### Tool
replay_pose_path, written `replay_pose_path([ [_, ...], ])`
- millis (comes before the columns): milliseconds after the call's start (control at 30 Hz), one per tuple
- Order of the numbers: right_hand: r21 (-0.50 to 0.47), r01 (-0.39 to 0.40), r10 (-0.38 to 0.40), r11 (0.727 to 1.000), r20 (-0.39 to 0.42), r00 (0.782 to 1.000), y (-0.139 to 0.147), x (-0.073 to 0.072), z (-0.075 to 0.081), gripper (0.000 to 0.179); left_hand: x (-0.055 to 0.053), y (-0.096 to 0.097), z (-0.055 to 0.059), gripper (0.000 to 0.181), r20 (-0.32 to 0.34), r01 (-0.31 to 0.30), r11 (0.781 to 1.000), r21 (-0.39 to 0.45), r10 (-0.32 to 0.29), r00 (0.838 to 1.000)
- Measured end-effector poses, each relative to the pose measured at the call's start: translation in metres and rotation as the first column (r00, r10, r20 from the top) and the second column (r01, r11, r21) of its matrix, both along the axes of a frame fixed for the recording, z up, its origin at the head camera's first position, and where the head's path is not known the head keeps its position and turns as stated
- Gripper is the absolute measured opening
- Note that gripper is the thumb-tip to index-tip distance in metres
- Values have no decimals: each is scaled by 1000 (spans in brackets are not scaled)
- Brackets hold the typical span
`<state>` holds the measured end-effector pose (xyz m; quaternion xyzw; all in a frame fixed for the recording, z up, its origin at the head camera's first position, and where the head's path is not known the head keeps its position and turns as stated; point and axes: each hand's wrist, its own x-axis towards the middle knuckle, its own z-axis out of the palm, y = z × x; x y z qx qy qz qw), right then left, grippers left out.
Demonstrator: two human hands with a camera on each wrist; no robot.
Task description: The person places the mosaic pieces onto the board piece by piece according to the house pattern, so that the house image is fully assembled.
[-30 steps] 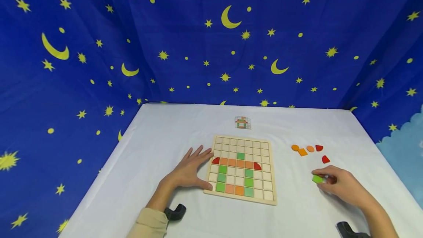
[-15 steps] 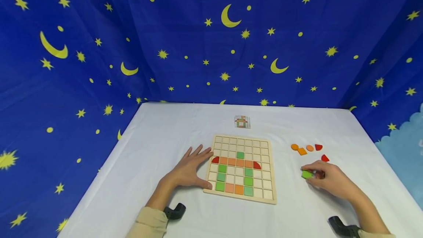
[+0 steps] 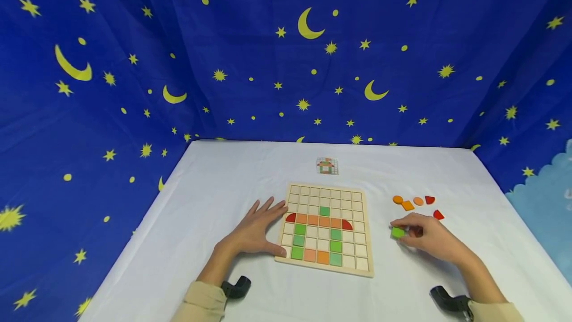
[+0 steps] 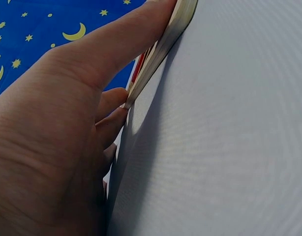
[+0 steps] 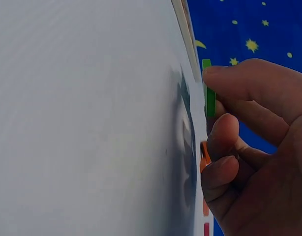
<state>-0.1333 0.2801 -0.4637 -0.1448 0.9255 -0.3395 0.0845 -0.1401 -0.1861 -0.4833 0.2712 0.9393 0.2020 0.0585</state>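
Note:
My right hand [image 3: 426, 235] pinches a light green square tile [image 3: 397, 232] between thumb and fingertips, right of the board. The right wrist view shows this green tile [image 5: 210, 91] edge-on, held above the white cloth. With fingers spread, my left hand [image 3: 255, 230] touches the left edge of a wooden grid board [image 3: 353, 265]; in the left wrist view, thumb and fingertips meet the board's side [image 4: 163, 46]. Set into the board are a row of orange squares [image 3: 319, 220] with a red quarter-round [image 3: 346, 224] at each end, and green squares [image 3: 298, 253] in columns below.
A small pattern card [image 3: 327, 166] lies behind the board. Loose pieces rest beyond my right hand: an orange disc [image 3: 397, 200], an orange square [image 3: 407, 205], a salmon disc [image 3: 418, 201] and red quarter-rounds [image 3: 430, 200]. A blue star-and-moon cloth [image 3: 268, 53] hangs behind the table.
My right hand has moved left toward the board, carrying the green tile. The left hand and the board stay where they were.

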Motion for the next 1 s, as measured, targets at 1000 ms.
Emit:
replay_pose_path([
  [1000,-36,-195,191,980,-77,979,-53,-33,11,37,0,1,0,117,-15,14,1000,15,-14,1000],
])
